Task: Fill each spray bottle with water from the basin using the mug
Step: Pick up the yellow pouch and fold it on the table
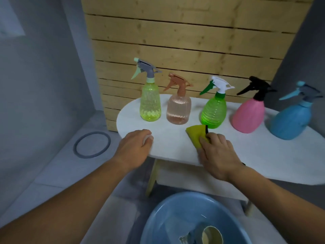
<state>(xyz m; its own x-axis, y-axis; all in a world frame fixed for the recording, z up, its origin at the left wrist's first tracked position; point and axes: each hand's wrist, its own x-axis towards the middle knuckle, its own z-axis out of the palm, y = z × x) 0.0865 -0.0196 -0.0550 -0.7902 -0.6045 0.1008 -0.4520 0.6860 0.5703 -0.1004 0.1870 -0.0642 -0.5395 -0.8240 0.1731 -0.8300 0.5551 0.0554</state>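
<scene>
Right grip (pixel 218 152) is closed on a yellow sponge (pixel 195 136), pinched at its near edge and pressed flat on the tabletop (pixel 172 143), just in front of the green bottle (pixel 213 111). Left grip (pixel 135 143) rests curled at the tabletop's front edge. There's a pale patch under the fingers, so can't tell if it holds anything.

5 spray bottles stand upright in a row, heads all on: yellow-green bottle (pixel 150 106), peach bottle (pixel 178 110), the green one, pink bottle (pixel 248 115), blue bottle (pixel 290 122). Peach looks to have some water low down. Pink and blue are opaque, level unknown.

Basin (pixel 158 213) sits on the floor below the tabletop, near the person, with the mug (pixel 209 235) lying tilted inside it.

Handling, my read:
- Bottles are thin plastic: light empty, top-heavy with those trigger heads, squashy if squeezed.
- Hold at the neck under the collar, or wrap the body low.
- Wet plastic will be slick.
- Narrow necks, so pour slowly from the mug.
- Mug is rigid. Handle not visible.

Writing: no labels on any bottle. Some marking on the mug, too blurred to read.
</scene>
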